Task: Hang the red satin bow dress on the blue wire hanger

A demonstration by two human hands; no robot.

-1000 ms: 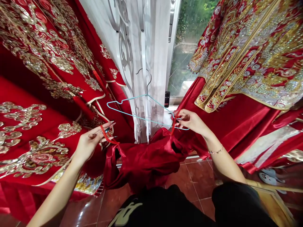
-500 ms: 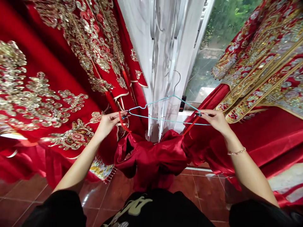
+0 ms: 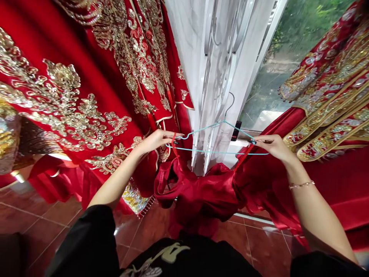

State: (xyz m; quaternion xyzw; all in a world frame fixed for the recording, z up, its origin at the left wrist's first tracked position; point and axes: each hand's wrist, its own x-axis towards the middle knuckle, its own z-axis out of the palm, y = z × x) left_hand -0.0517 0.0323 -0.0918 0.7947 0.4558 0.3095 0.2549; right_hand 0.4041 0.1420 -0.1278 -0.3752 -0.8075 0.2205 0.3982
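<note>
A light-blue wire hanger (image 3: 207, 151) with a bare metal hook is held level in front of me. My left hand (image 3: 158, 141) is closed in a pinch at its left end, where a thin red strap (image 3: 174, 148) loops by the fingertips. At the opposite end, my right hand (image 3: 272, 146) pinches the hanger's corner, with the other strap (image 3: 241, 161) running down from beside the fingers. Below the hanger hangs a dark red satin dress (image 3: 201, 192) on these straps, its puffy sleeves drooping.
Red garments with gold sequin embroidery (image 3: 95, 127) hang close on my left. More beaded red garments (image 3: 331, 115) are at right, by a window (image 3: 259, 92). A white metal rack (image 3: 215, 77) with hooks stands ahead. Reddish tiles (image 3: 150, 223) cover the floor.
The view has swung left, so everything sits further right. The left strap, formerly outside the hanger's end over my fingers, is now further in, at the hanger's left end.
</note>
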